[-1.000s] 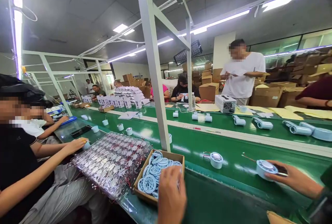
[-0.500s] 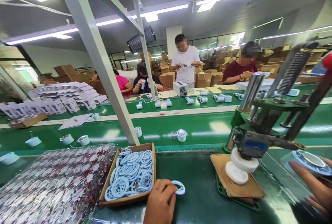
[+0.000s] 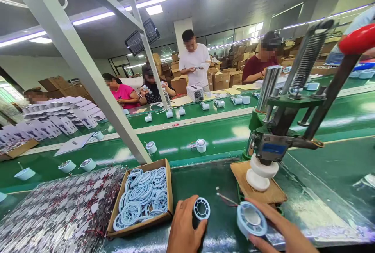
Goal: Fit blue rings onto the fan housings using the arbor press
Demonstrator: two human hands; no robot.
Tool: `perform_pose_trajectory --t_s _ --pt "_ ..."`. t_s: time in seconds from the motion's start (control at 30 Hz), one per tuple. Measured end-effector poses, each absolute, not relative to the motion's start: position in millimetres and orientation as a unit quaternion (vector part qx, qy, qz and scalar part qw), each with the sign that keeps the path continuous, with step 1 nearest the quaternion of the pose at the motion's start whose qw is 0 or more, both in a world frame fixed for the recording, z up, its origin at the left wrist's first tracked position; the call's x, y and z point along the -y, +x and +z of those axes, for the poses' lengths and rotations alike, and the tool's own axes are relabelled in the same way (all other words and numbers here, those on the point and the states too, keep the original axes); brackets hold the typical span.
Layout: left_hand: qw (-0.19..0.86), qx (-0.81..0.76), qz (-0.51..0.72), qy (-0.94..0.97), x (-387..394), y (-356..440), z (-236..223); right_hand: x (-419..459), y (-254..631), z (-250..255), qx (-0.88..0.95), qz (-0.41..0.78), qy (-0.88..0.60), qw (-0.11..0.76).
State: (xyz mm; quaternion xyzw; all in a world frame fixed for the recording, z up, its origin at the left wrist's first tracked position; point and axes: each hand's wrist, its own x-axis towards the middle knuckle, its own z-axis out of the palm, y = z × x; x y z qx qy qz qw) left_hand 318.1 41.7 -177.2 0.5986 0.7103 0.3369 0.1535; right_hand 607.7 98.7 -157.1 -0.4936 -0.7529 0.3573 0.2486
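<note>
The left hand (image 3: 186, 223) has its grip closed on a ring (image 3: 208, 211), thumb below and fingers along the near side. The right hand (image 3: 283, 229) has its grip closed around a cup (image 3: 241, 221), thumb under it, a finger over its upper edge. Both pieces are above the counter (image 3: 215, 180), near each other but apart, between the box (image 3: 170, 196) and the press (image 3: 275, 139).

The step in hand looks like bringing ring and cup together; joining them would call for turning the ring flat and centring it over the cup's mouth, with the lead (image 3: 227, 199) kept clear.

The ring is pale blue, seemingly moulded plastic, thin and spoked around an open middle. The cup is a short blue cylinder with a pale, smooth disc in its face. Similar rings lie heaped in the brown cardboard box. The press is green and grey metal with a coiled spring, a glossy red handle (image 3: 357, 38) and two thick, matt white discs (image 3: 258, 181) over brown card (image 3: 277, 194).
</note>
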Motion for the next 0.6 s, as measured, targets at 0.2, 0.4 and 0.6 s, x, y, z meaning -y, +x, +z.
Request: perform_pose_trajectory --t_s 0.2,0.4,0.6 --pt "0.118 -0.709 0.412 0.560 -45.0 326.5 -144.6 -110.8 561.2 -158.1 0.718 0.466 -0.466 0.224" --pt "0.289 -0.592 0.286 0.696 -70.1 362.4 -119.8 -114.3 563.2 -155.5 0.722 0.515 -0.404 0.224" --pt "0.361 -0.570 0.261 0.691 -78.3 348.9 -128.8 -125.4 575.6 -151.0 0.742 0.527 -0.367 0.193"
